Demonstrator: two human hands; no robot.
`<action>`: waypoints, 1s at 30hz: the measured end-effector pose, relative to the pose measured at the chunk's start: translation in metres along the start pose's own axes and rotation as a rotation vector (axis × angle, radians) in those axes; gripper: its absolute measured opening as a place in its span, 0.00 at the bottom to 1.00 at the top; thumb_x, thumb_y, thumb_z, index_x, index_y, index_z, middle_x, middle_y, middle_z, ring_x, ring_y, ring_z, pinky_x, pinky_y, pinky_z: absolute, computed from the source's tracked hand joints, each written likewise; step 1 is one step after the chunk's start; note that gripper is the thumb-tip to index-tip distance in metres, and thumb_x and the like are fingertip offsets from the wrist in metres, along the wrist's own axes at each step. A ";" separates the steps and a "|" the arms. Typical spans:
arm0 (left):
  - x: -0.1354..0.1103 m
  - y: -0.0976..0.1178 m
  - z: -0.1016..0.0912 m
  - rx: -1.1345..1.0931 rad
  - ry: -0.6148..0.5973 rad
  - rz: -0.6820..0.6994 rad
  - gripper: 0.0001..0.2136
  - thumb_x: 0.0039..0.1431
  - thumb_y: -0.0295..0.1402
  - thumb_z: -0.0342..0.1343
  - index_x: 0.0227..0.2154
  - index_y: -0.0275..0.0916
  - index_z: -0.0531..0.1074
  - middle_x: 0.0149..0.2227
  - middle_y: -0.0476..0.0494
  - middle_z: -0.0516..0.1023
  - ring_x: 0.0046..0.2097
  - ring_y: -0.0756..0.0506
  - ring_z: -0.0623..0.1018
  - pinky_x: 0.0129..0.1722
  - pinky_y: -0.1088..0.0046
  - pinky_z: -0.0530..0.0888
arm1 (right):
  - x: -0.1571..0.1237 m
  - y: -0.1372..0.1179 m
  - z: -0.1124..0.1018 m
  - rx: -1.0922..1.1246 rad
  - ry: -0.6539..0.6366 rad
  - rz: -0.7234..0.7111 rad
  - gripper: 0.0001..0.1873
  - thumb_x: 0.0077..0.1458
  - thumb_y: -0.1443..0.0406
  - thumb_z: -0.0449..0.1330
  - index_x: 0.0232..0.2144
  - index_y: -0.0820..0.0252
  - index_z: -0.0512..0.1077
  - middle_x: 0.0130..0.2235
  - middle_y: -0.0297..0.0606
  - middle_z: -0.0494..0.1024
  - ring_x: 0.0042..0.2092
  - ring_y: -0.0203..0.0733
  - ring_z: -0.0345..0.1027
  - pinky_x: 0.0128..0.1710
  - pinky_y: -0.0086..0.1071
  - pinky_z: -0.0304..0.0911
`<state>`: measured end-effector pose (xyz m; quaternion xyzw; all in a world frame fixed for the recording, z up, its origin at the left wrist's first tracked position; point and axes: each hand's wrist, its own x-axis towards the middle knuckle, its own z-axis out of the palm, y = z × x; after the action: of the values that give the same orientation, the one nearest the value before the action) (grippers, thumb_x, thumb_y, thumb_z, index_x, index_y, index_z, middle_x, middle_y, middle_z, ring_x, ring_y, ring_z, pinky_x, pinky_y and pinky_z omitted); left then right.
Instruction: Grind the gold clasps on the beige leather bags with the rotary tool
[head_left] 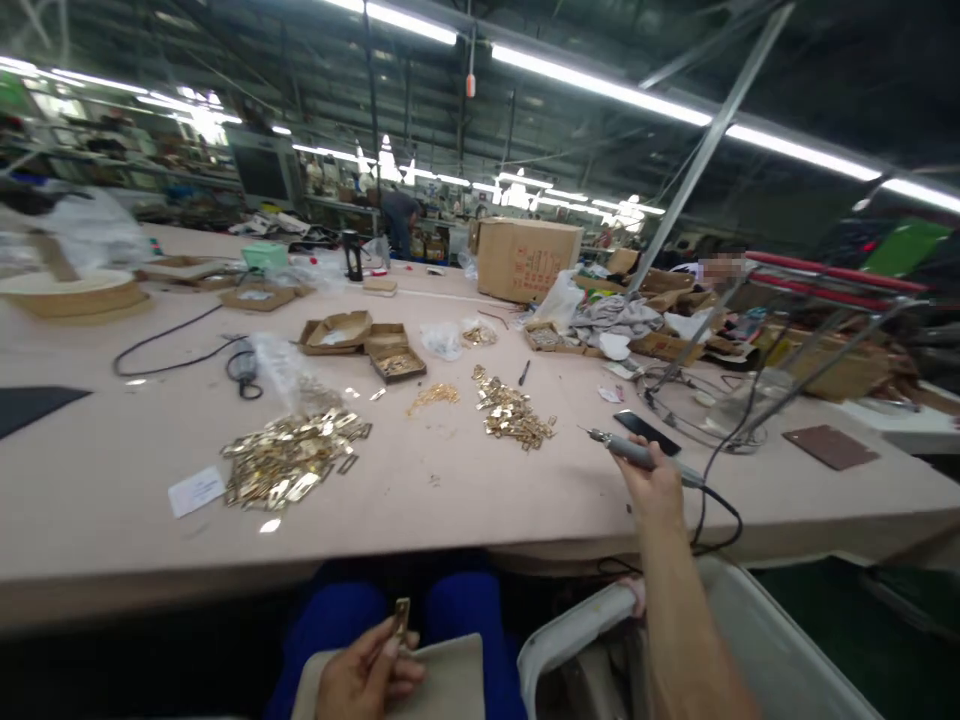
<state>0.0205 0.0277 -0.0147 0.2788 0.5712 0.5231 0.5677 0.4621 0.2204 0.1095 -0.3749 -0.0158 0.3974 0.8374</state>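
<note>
Low over my lap, my left hand (pixel 369 675) pinches a small gold metal plate (pixel 402 615) between thumb and fingers. Beneath it a light beige panel (pixel 457 672) lies across my blue-clad legs. My right hand (pixel 654 483) is wrapped round a grey electric screwdriver (pixel 630 449) with a thin bit pointing left and a dark cable at its back end. It is held over the right part of the table, near a black phone (pixel 646 432). A heap of gold rectangular metal pieces (pixel 292 458) lies left on the table, and a smaller heap of gold parts (pixel 511 410) lies in the middle.
Tiny gold screws (pixel 435 396) lie between the heaps. Small open cardboard boxes (pixel 396 362) stand behind them, a large carton (pixel 527 262) farther back. A metal frame with red bars (pixel 832 278) stands right. Below the table edge is a white bin (pixel 765 640). A person (pixel 400 217) bends far off.
</note>
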 end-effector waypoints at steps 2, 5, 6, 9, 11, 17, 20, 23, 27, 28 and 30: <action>-0.007 0.005 0.000 0.019 -0.068 -0.007 0.39 0.39 0.62 0.72 0.44 0.31 0.80 0.35 0.33 0.85 0.28 0.38 0.84 0.27 0.66 0.82 | -0.040 0.010 -0.008 -0.028 -0.111 0.050 0.03 0.61 0.72 0.58 0.35 0.60 0.70 0.40 0.36 0.78 0.45 0.40 0.76 0.60 0.59 0.69; -0.015 0.009 0.001 0.019 -0.140 0.040 0.35 0.50 0.59 0.67 0.45 0.28 0.79 0.39 0.31 0.84 0.30 0.40 0.85 0.30 0.68 0.82 | -0.103 0.032 -0.021 -0.083 -0.190 0.131 0.06 0.61 0.73 0.58 0.36 0.60 0.73 0.45 0.42 0.79 0.48 0.43 0.76 0.60 0.59 0.70; -0.015 0.007 0.001 0.014 -0.154 0.047 0.32 0.53 0.57 0.66 0.44 0.28 0.79 0.40 0.30 0.83 0.31 0.41 0.85 0.31 0.68 0.82 | -0.124 0.040 -0.026 -0.109 -0.203 0.179 0.06 0.62 0.73 0.57 0.36 0.60 0.74 0.47 0.44 0.79 0.49 0.44 0.76 0.60 0.57 0.70; -0.013 -0.004 -0.003 -0.055 -0.155 0.014 0.27 0.57 0.51 0.65 0.45 0.27 0.77 0.40 0.30 0.83 0.32 0.42 0.86 0.31 0.71 0.82 | -0.184 0.067 -0.040 -0.212 -0.248 0.314 0.07 0.60 0.72 0.59 0.39 0.62 0.76 0.51 0.47 0.78 0.52 0.44 0.76 0.61 0.50 0.72; -0.012 -0.012 -0.005 -0.081 -0.150 -0.005 0.25 0.59 0.48 0.64 0.45 0.27 0.77 0.40 0.31 0.82 0.32 0.42 0.86 0.30 0.72 0.82 | -0.217 0.085 -0.049 -0.279 -0.271 0.391 0.07 0.58 0.72 0.62 0.40 0.62 0.76 0.51 0.46 0.78 0.53 0.44 0.75 0.64 0.51 0.69; -0.011 -0.021 -0.009 -0.096 -0.166 0.017 0.19 0.63 0.43 0.61 0.42 0.27 0.77 0.40 0.31 0.82 0.32 0.42 0.86 0.30 0.74 0.82 | -0.266 0.124 -0.067 -0.421 -0.295 0.455 0.18 0.49 0.70 0.72 0.43 0.60 0.75 0.50 0.42 0.79 0.55 0.51 0.74 0.62 0.66 0.65; -0.010 -0.022 -0.010 -0.095 -0.181 0.027 0.18 0.64 0.42 0.60 0.40 0.27 0.77 0.39 0.30 0.83 0.32 0.42 0.86 0.31 0.73 0.83 | -0.274 0.133 -0.070 -0.454 -0.301 0.440 0.22 0.46 0.69 0.75 0.44 0.60 0.74 0.51 0.44 0.79 0.55 0.56 0.75 0.57 0.69 0.69; -0.009 -0.024 -0.010 -0.089 -0.168 0.016 0.17 0.64 0.41 0.60 0.40 0.27 0.77 0.40 0.29 0.83 0.33 0.41 0.86 0.31 0.72 0.83 | -0.278 0.139 -0.071 -0.458 -0.307 0.415 0.25 0.45 0.69 0.76 0.44 0.61 0.73 0.51 0.45 0.79 0.56 0.58 0.75 0.55 0.68 0.70; -0.009 -0.025 -0.010 -0.077 -0.169 0.015 0.15 0.65 0.38 0.59 0.40 0.26 0.77 0.41 0.28 0.83 0.33 0.42 0.86 0.30 0.74 0.82 | -0.277 0.146 -0.074 -0.474 -0.313 0.410 0.25 0.45 0.68 0.76 0.45 0.61 0.73 0.53 0.46 0.79 0.56 0.57 0.75 0.55 0.67 0.70; -0.009 -0.025 -0.009 -0.076 -0.169 0.015 0.15 0.65 0.38 0.59 0.41 0.26 0.77 0.41 0.28 0.84 0.33 0.42 0.86 0.30 0.74 0.83 | -0.277 0.148 -0.075 -0.480 -0.310 0.413 0.25 0.46 0.68 0.76 0.45 0.61 0.73 0.53 0.46 0.79 0.56 0.57 0.74 0.55 0.67 0.71; -0.010 -0.024 -0.009 -0.074 -0.165 0.013 0.15 0.66 0.37 0.58 0.42 0.26 0.77 0.40 0.28 0.84 0.33 0.42 0.86 0.31 0.74 0.83 | -0.276 0.151 -0.075 -0.487 -0.306 0.412 0.24 0.47 0.69 0.75 0.45 0.60 0.73 0.54 0.46 0.79 0.57 0.57 0.74 0.55 0.67 0.71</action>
<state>0.0203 0.0089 -0.0347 0.3034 0.5009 0.5229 0.6194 0.1990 0.0475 0.0339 -0.4951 -0.1593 0.5943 0.6134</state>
